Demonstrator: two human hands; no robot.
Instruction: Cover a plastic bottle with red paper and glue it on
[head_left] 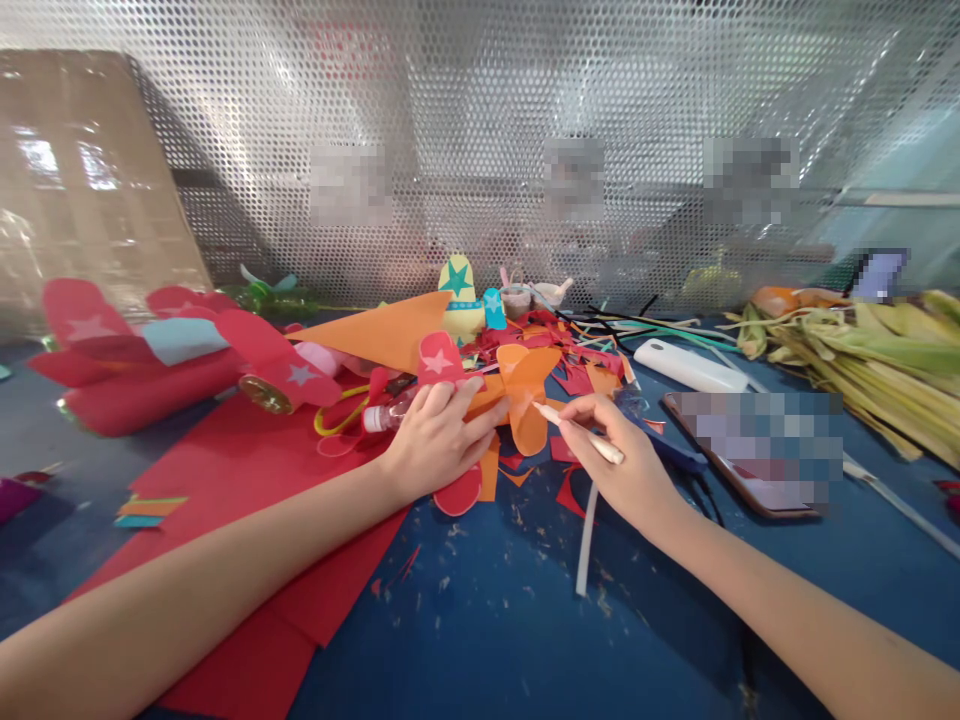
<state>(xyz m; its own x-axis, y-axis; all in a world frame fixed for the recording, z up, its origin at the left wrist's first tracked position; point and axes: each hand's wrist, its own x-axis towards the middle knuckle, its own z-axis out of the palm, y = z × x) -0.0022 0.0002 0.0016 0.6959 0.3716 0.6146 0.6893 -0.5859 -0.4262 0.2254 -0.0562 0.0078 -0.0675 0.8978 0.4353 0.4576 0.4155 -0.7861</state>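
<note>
Pale pen-like tool (606,450) tight in right hand (628,470) (left grip (436,437) around paper-winged bottle (395,411)).

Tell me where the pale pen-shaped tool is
In the head view, right of centre, the pen-shaped tool is in the right hand, its tip at the orange paper cutout.

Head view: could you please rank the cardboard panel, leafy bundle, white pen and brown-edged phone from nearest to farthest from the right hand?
1. White pen: held in the right hand.
2. Brown-edged phone: to its right.
3. Leafy bundle: farther right and back.
4. Cardboard panel: far left.
</note>
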